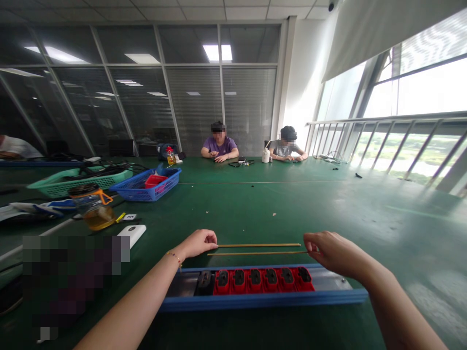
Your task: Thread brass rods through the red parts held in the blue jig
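Two thin brass-coloured strips lie side by side, nearly parallel, just beyond a blue power-strip housing. My left hand (199, 243) is closed in a pinch at the left end of the far strip (260, 245). At the right end of the near strip (255, 253), my right hand (330, 250) is also pinched, its fingertips partly hidden. The long blue housing (266, 302) has a silvery inside and lies across the table in front of me. Several red socket modules (264, 288) sit in a row in it, with one black module (205, 281) at their left.
On the left stand a blue basket (142, 194) with a red box, a green basket (47, 187), a jar of amber liquid (97, 214) and a white power bank (136, 234). Two people sit at the far side of the green table (233, 214), near a white bottle (265, 156).
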